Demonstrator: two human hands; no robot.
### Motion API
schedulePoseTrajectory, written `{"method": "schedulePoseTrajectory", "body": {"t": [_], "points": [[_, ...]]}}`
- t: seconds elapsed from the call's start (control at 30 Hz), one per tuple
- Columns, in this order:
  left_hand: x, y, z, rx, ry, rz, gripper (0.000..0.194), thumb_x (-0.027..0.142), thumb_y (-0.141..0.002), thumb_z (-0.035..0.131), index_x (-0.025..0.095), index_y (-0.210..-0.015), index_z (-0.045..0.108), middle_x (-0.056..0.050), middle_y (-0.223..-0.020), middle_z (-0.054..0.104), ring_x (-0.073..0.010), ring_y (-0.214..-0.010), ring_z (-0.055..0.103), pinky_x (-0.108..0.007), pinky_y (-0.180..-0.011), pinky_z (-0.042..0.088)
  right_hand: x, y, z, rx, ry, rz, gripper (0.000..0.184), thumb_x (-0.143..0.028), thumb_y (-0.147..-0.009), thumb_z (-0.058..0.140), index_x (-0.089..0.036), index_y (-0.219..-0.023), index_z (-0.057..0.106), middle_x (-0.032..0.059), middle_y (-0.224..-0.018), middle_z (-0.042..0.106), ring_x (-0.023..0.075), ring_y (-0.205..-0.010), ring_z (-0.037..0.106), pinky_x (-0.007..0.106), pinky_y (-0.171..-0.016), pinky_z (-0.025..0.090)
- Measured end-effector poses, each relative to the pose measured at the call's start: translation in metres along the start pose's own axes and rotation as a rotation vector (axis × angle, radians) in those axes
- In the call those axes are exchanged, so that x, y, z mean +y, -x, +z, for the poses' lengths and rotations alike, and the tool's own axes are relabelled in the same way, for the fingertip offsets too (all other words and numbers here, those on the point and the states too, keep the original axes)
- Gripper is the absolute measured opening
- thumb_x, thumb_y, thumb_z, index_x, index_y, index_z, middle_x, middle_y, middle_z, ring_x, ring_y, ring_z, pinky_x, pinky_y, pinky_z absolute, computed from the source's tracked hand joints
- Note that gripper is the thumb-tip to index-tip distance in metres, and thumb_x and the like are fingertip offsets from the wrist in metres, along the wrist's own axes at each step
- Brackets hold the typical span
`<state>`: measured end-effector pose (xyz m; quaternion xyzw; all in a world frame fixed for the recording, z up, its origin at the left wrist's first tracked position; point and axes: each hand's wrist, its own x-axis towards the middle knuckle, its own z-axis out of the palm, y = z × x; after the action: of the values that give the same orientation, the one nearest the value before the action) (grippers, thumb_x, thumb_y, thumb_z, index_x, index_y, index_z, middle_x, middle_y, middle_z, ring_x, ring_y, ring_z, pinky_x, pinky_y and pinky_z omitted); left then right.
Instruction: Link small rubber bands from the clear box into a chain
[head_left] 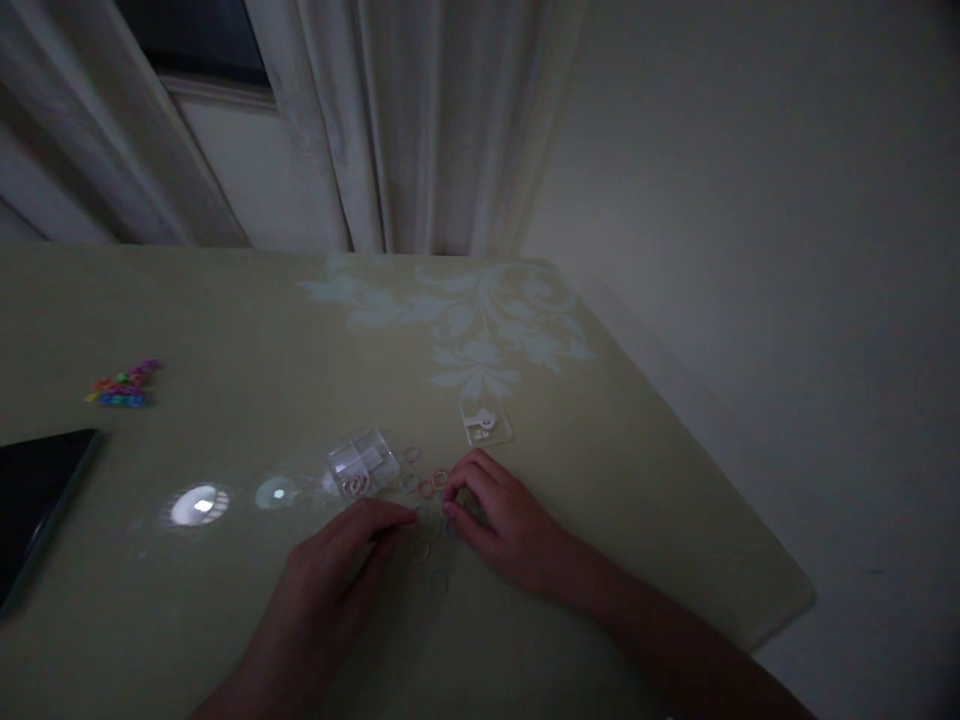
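Small thin rings of several colours lie scattered on the table between my hands, among them an orange ring (440,479), a red ring (426,489) and a yellow ring (420,551). My left hand (330,565) reaches in from the left, fingers stretched out and their tips beside the pale rings. Opposite it, my right hand (506,520) has thumb and forefinger brought together at the rings; what lies between the tips is too small and dim to make out. A clear compartment box (365,462) stands just beyond my left hand, with some pinkish rings inside.
Beyond my right hand lies a clear flat piece with a white print (486,422). Small colourful pieces (124,385) are heaped at the left. A dark-screened device (45,510) rests at the left edge. Curtains and a wall border the table (637,470).
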<state>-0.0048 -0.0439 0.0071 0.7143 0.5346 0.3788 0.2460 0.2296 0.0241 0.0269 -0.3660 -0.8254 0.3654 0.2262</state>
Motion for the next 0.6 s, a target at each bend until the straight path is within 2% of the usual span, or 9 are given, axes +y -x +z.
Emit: {"method": "schedulePoseTrajectory", "body": {"t": [0.1, 0.2, 0.27, 0.37, 0.5, 0.6], "points": [[0.002, 0.001, -0.003, 0.056, 0.009, 0.07, 0.021, 0.023, -0.1, 0.062, 0.031, -0.114, 0.076, 0.005, -0.104, 0.084, -0.0126, -0.089, 0.081, -0.017, -0.081, 0.063, -0.004, 0.002, 0.003, 0.024, -0.143, 0.021, 0.001, -0.021, -0.103, 0.061, -0.021, -0.103, 0.06, 0.002, -0.102, 0.062, 0.0146, -0.088, 0.057, 0.026, -0.081, 0.048], [0.003, 0.003, -0.001, 0.127, 0.014, 0.151, 0.026, 0.025, -0.102, 0.062, 0.032, -0.123, 0.076, 0.002, -0.116, 0.083, -0.0163, -0.099, 0.082, -0.022, -0.087, 0.065, -0.009, 0.004, 0.007, 0.022, -0.298, 0.086, 0.006, -0.026, -0.101, 0.061, -0.02, -0.099, 0.062, -0.0005, -0.09, 0.059, 0.0126, -0.075, 0.052, 0.024, -0.068, 0.044], [0.006, 0.003, 0.0, 0.142, 0.028, 0.175, 0.026, 0.026, -0.103, 0.061, 0.031, -0.123, 0.077, 0.0, -0.119, 0.083, -0.0174, -0.101, 0.081, -0.022, -0.087, 0.066, -0.014, 0.005, 0.01, -0.001, -0.391, 0.106, 0.012, -0.031, -0.101, 0.062, -0.02, -0.098, 0.064, -0.001, -0.086, 0.059, 0.0122, -0.072, 0.051, 0.023, -0.065, 0.043], [0.011, 0.002, 0.001, 0.104, 0.06, 0.163, 0.023, 0.024, -0.103, 0.061, 0.03, -0.117, 0.077, 0.002, -0.111, 0.084, -0.0139, -0.093, 0.082, -0.018, -0.082, 0.064, -0.016, 0.006, 0.012, -0.024, -0.436, 0.098, 0.016, -0.034, -0.101, 0.064, -0.019, -0.098, 0.067, -0.0005, -0.086, 0.061, 0.0127, -0.074, 0.053, 0.024, -0.067, 0.045], [0.013, 0.002, -0.001, 0.137, 0.025, 0.05, 0.016, 0.024, -0.098, 0.065, 0.03, -0.109, 0.077, 0.006, -0.098, 0.084, -0.011, -0.084, 0.081, -0.014, -0.077, 0.062, -0.011, 0.007, 0.008, -0.028, -0.28, 0.044, 0.015, -0.035, -0.097, 0.071, -0.02, -0.1, 0.07, -0.0007, -0.085, 0.064, 0.0131, -0.074, 0.057, 0.024, -0.07, 0.047], [0.011, 0.002, -0.003, 0.197, -0.007, -0.011, 0.014, 0.028, -0.097, 0.067, 0.03, -0.107, 0.077, 0.005, -0.098, 0.084, -0.0127, -0.084, 0.081, -0.017, -0.077, 0.063, -0.005, 0.008, 0.005, -0.141, -0.024, -0.075, 0.011, -0.03, -0.093, 0.076, -0.021, -0.095, 0.071, -0.0016, -0.082, 0.066, 0.014, -0.076, 0.061, 0.025, -0.073, 0.046]]}}
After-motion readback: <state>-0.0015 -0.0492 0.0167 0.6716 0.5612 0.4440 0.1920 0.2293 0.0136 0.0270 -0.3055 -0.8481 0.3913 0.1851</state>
